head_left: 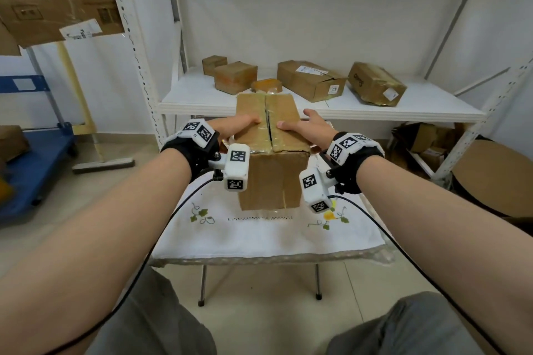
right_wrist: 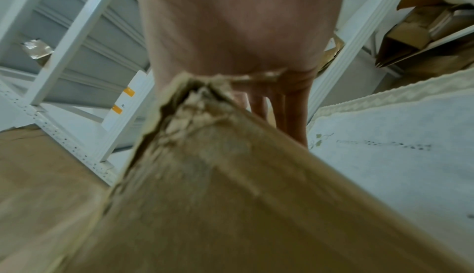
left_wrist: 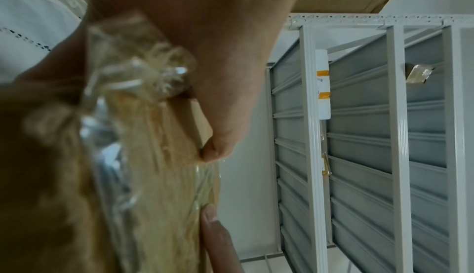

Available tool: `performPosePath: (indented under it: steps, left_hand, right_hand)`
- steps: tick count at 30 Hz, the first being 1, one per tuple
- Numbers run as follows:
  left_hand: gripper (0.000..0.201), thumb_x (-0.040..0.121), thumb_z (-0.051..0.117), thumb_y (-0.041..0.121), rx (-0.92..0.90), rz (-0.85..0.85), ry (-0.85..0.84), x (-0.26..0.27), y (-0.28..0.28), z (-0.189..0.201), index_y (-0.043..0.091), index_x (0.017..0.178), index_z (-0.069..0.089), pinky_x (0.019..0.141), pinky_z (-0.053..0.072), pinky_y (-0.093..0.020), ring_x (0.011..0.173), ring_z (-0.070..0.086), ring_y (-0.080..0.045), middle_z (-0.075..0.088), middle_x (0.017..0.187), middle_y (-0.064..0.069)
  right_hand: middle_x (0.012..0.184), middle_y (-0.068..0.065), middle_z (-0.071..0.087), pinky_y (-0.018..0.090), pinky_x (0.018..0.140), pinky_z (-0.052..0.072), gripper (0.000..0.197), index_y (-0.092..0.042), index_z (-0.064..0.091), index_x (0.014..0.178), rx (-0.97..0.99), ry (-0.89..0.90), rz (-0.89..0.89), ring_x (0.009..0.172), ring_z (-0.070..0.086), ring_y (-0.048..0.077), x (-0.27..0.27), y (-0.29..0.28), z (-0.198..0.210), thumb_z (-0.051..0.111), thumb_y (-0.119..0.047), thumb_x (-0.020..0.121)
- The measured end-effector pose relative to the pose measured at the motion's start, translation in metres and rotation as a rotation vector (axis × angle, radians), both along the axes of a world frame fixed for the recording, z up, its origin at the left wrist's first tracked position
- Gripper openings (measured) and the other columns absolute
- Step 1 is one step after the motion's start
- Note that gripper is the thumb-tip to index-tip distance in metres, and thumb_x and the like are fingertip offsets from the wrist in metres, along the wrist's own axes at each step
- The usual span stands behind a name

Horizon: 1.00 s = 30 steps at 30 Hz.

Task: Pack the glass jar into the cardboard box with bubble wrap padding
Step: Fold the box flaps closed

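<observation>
A closed cardboard box (head_left: 274,179) stands on a small table under a white embroidered cloth (head_left: 259,236). Its two top flaps meet at a middle seam, with crinkled clear tape (left_wrist: 143,78) along the top edge. My left hand (head_left: 236,127) lies over the top left edge, thumb near the seam. My right hand (head_left: 308,130) lies over the top right edge, its thumb on the flap and its fingers (right_wrist: 290,111) straight down the box (right_wrist: 231,196) side. No jar is in sight. Bubble wrap (head_left: 380,253) shows only under the cloth's edge.
Behind the table stands a white metal shelf (head_left: 202,95) with several taped cardboard boxes (head_left: 310,79). A blue cart (head_left: 34,153) and a floor squeegee (head_left: 101,164) are at the left. Flattened cardboard (head_left: 490,170) lies low on the right.
</observation>
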<state>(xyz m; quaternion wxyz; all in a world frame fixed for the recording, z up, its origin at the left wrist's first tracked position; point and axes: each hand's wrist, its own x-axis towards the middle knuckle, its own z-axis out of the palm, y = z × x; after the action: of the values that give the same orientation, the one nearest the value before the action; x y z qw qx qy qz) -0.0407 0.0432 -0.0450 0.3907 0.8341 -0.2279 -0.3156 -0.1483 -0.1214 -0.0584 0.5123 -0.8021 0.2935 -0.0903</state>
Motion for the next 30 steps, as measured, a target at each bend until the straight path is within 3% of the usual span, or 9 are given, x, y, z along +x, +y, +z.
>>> performPosePath:
  steps: [2,5,10,14,17,20,22,25,30]
  left_hand:
    - [0.029,0.103,0.035,0.036,-0.006,-0.028,0.002,-0.009,-0.008,0.001,0.016,0.089,0.051,0.068,0.043,-0.025,0.073,0.056,-0.017,0.060,0.085,-0.005]
    - [0.026,0.103,0.035,0.034,-0.011,-0.044,-0.001,-0.010,-0.014,-0.003,0.015,0.095,0.052,0.062,0.041,-0.023,0.069,0.055,-0.015,0.059,0.082,-0.003]
    - [0.026,0.102,0.038,0.038,0.062,-0.022,0.010,0.000,-0.015,-0.022,0.018,0.092,0.051,0.069,0.043,-0.024,0.076,0.056,-0.016,0.060,0.086,-0.003]
    - [0.052,0.086,0.057,0.059,0.138,0.012,0.067,0.011,-0.003,-0.056,0.017,0.117,0.059,0.100,0.048,-0.039,0.103,0.065,-0.023,0.069,0.111,-0.008]
    - [0.051,0.089,0.061,0.055,0.073,0.023,0.157,0.015,0.003,-0.062,0.013,0.118,0.062,0.088,0.055,-0.035,0.093,0.069,-0.024,0.072,0.110,-0.009]
    - [0.063,0.079,0.066,0.063,0.090,0.022,0.137,0.017,0.003,-0.061,0.014,0.119,0.064,0.101,0.051,-0.043,0.106,0.068,-0.030,0.073,0.112,-0.011]
    - [0.068,0.070,0.070,0.069,0.125,0.067,0.075,0.013,0.003,-0.058,0.015,0.111,0.064,0.089,0.055,-0.039,0.097,0.069,-0.028,0.072,0.105,-0.008]
    - [0.053,0.084,0.066,0.058,0.154,0.134,-0.063,0.002,0.002,-0.048,0.014,0.112,0.057,0.059,0.046,-0.029,0.081,0.060,-0.019,0.064,0.101,-0.005]
    - [0.076,0.076,0.070,0.062,0.205,0.172,-0.316,0.003,-0.002,-0.041,0.008,0.126,0.057,0.076,0.050,-0.031,0.099,0.062,-0.029,0.064,0.123,-0.011]
  right_hand:
    - [0.137,0.004,0.051,0.022,0.053,0.045,0.099,-0.020,0.016,0.155,0.001,0.010,-0.014,0.080,0.060,0.010,-0.006,-0.005,-0.004,0.075,-0.046,0.080]
    - [0.123,0.003,0.055,0.021,0.051,0.044,0.092,-0.019,0.020,0.153,0.012,0.007,-0.025,0.076,0.059,0.008,-0.010,-0.008,-0.010,0.074,-0.044,0.082]
    - [0.135,0.006,0.054,0.022,0.055,0.044,0.096,-0.021,0.015,0.155,0.061,0.034,0.001,0.083,0.062,0.012,-0.002,-0.007,-0.029,0.074,-0.043,0.083]
    - [0.145,0.007,0.050,0.036,0.088,0.051,0.113,-0.022,0.007,0.156,0.093,0.131,0.038,0.117,0.061,0.025,0.002,-0.003,-0.057,0.077,-0.053,0.074]
    - [0.145,0.005,0.049,0.045,0.103,0.047,0.119,-0.024,0.010,0.155,0.046,0.183,0.072,0.123,0.057,0.027,0.006,-0.001,-0.059,0.074,-0.065,0.063]
    - [0.147,0.005,0.048,0.047,0.106,0.045,0.128,-0.023,0.015,0.154,0.000,0.179,0.071,0.125,0.055,0.028,0.011,0.000,-0.059,0.071,-0.071,0.050]
    - [0.148,0.006,0.046,0.045,0.106,0.045,0.115,-0.019,0.015,0.155,0.007,0.151,0.038,0.126,0.054,0.028,0.006,0.006,-0.055,0.074,-0.062,0.065]
    - [0.150,0.008,0.043,0.043,0.108,0.042,0.099,-0.016,0.017,0.155,-0.027,0.138,-0.032,0.131,0.049,0.030,0.000,0.012,-0.052,0.071,-0.052,0.080]
    - [0.145,0.010,0.048,0.034,0.103,0.040,0.080,-0.013,0.025,0.151,-0.095,0.075,-0.081,0.131,0.049,0.028,-0.003,0.020,-0.044,0.067,-0.041,0.088]
